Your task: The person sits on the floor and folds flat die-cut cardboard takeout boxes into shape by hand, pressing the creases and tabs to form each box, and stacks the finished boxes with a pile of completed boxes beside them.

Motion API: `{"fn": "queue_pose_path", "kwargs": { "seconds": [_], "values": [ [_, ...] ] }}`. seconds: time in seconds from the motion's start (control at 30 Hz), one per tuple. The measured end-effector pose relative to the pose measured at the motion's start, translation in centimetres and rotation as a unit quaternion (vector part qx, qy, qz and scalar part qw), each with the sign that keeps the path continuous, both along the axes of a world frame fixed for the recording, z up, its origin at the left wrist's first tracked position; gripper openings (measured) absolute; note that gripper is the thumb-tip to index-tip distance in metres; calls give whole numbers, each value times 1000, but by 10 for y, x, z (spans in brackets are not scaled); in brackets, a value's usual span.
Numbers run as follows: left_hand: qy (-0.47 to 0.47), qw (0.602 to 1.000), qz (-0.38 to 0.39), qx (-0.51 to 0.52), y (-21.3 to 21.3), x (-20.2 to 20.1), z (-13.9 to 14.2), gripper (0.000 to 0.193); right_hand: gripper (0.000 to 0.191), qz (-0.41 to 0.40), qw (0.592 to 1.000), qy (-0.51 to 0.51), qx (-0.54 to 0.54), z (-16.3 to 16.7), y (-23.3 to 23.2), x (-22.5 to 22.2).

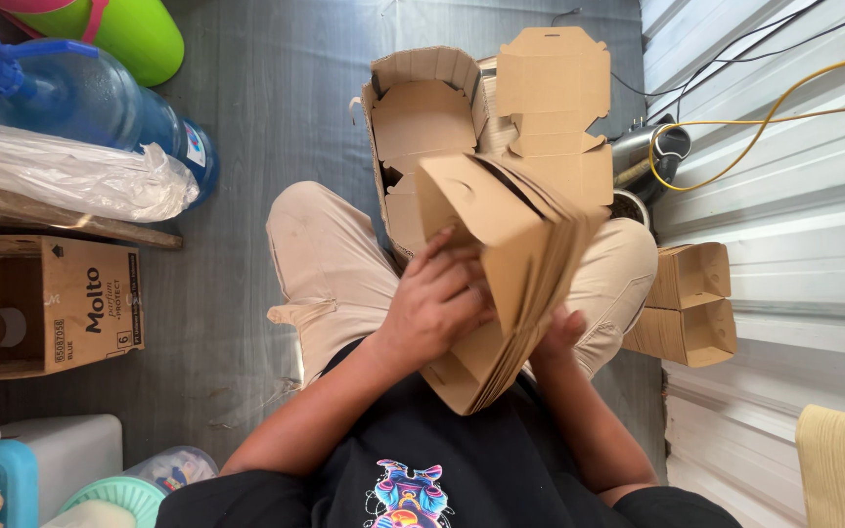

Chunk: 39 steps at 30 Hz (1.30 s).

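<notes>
Seated on grey floor [276,108], knees in beige trousers [330,264] spread toward twelve o'clock. Left hand [434,305] gripping a thick stack of flat brown cardboard box blanks [515,264], fingers curled over its near face; right hand [557,332] supporting the stack from underneath, mostly hidden. At twelve o'clock, unfolded blanks [550,88] lying on the floor. At three o'clock, two folded cardboard boxes [689,303]. At ten o'clock, a blue water jug [100,103].

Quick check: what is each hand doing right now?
Left hand: closed on the stack of flat cardboard boxes.
Right hand: under the same stack, mostly hidden; grip unclear.
</notes>
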<state>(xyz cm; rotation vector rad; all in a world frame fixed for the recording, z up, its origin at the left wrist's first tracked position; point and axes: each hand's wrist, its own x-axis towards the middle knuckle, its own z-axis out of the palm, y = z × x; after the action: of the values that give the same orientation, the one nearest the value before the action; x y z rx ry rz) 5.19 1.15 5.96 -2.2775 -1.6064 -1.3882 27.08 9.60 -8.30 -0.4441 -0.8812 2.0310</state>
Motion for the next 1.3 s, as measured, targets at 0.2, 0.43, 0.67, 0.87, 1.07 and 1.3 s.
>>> {"fn": "queue_pose_path", "kwargs": {
  "seconds": [0.2,0.43,0.67,0.87,1.07,1.3],
  "values": [
    [-14,998,-43,-33,-12,1,-30,25,112,31,990,-110,82,20,23,19],
    [-286,953,83,49,-12,-1,-20,85,124,9,993,-75,96,83,4,-12],
    [-251,968,19,-18,4,-11,54,56,125,24,994,-34,98,134,-3,-34],
    [-243,967,16,-68,3,-10,65,46,124,-11,996,-44,78,128,-13,-29],
    [-165,985,-43,-37,3,-13,57,51,125,2,992,-59,115,126,-10,-28],
    [-150,987,43,-46,11,7,39,88,129,48,990,-52,125,126,-10,-26]
  ]
}}
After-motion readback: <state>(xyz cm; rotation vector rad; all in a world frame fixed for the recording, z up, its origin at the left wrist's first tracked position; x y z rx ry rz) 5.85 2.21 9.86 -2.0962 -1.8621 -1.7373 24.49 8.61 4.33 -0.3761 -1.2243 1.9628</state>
